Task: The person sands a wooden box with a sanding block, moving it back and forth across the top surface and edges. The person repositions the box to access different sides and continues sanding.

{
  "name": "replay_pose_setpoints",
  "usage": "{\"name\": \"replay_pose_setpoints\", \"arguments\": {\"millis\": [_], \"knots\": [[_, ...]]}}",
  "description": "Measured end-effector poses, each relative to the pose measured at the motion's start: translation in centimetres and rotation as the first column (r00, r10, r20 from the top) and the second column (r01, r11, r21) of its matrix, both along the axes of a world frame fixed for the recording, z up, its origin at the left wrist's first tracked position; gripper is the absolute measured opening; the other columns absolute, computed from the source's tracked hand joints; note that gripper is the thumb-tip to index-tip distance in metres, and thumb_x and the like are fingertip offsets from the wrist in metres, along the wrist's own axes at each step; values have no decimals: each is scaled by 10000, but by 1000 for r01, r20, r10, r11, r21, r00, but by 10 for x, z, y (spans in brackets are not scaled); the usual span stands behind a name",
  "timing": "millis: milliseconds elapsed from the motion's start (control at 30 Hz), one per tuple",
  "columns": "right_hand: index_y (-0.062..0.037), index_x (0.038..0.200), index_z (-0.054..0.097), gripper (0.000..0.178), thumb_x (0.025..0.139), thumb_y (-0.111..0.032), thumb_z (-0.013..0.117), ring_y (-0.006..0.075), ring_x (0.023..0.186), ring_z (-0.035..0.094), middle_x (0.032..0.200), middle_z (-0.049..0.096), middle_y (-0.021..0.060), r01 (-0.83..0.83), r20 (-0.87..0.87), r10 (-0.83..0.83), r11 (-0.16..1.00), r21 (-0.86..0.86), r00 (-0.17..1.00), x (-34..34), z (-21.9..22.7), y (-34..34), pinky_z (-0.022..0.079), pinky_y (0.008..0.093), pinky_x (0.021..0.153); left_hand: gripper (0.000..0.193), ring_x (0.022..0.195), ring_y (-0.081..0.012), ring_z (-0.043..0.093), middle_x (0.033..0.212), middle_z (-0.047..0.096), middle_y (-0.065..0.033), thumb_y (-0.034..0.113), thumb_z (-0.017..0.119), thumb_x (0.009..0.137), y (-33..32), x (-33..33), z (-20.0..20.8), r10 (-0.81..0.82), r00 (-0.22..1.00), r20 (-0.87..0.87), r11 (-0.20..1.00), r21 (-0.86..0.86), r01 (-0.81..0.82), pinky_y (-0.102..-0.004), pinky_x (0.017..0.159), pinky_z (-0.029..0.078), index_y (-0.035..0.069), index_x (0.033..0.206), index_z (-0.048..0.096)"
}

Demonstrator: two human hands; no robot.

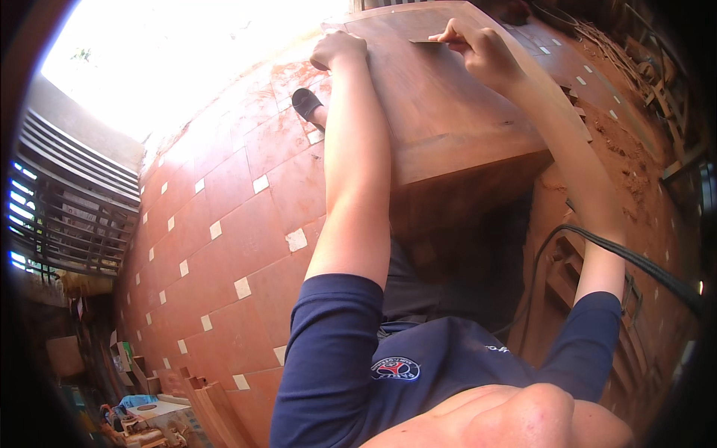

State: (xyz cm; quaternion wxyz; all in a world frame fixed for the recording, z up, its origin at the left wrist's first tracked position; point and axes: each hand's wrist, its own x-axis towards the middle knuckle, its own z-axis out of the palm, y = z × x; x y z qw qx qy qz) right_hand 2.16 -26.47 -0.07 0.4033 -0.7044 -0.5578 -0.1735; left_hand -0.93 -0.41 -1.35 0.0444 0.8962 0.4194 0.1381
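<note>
A broad reddish-brown wooden table [441,97] stretches away in front of me. My right hand [489,56] is closed over its far right part, pinching a thin, flat, dark blade [427,42] that looks like a scraper. The blade points left, close above the wood; whether it touches cannot be told. At the table's far left edge my left hand [340,48] is curled into a fist. Something small and dark shows under its fingers, too hidden to name.
Reddish floor tiles [231,179] with small pale squares lie on the left. A dark cable [635,257] crosses my right forearm. Wood offcuts [571,280] and reddish dust lie at right. A slatted metal gate [75,187] stands far left, wooden planks [216,411] lower left. Another person's shoe [305,103] shows beside the table.
</note>
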Motion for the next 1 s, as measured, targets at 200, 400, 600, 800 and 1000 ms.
{"name": "replay_pose_setpoints", "arguments": {"millis": [200, 400, 600, 800, 1000], "knots": [[59, 985, 610, 239, 859, 218, 483, 269, 1059, 748, 1014, 769, 183, -64, -18, 63, 994, -83, 998, -116, 28, -90, 592, 304, 891, 441, 978, -267, 729, 1154, 742, -129, 414, 498, 977, 3, 3, -6, 3, 1000, 21, 1000, -25, -3, -436, 712, 524, 106, 1172, 746], [45, 937, 641, 137, 934, 117, 524, 136, 774, 684, 876, 737, 99, 35, 25, -33, 997, -69, 999, -131, 88, -147, 532, 268, 718, 422, 958, -249, 730, 1151, 742, -125, 385, 506, 968, -12, 12, -10, -30, 999, 18, 999, -13, 30, -420, 696, 514, 99, 1162, 749], [-10, 924, 604, 211, 925, 166, 489, 72, 867, 617, 903, 671, -14, 146, -140, -116, 962, 232, 983, -66, 90, -78, 514, 252, 781, 468, 893, -235, 736, 1120, 747, -127, 354, 516, 948, -2, 3, -4, -33, 996, -81, 999, -35, 30, -391, 602, 491, 79, 1286, 686], [11, 911, 682, 249, 817, 154, 500, 111, 884, 655, 860, 727, 90, 190, -189, -139, 939, 287, 972, 50, 20, 1, 512, 270, 789, 847, 834, -253, 742, 1007, 760, -151, 344, 545, 891, -9, 10, -12, -5, 1000, -21, 1000, 30, 6, -391, 549, 500, -22, 1592, 240], [1, 1072, 694, 177, 905, 44, 655, 117, 977, 647, 1005, 737, 64, -47, -393, 136, 972, 229, 910, 94, 31, 40, 513, 291, 878, 872, 840, -258, 746, 990, 766, -145, 323, 551, 878, -8, 5, -7, -3, 1000, 21, 1000, 12, 3, -391, 575, 535, -17, 1607, 213]]}}
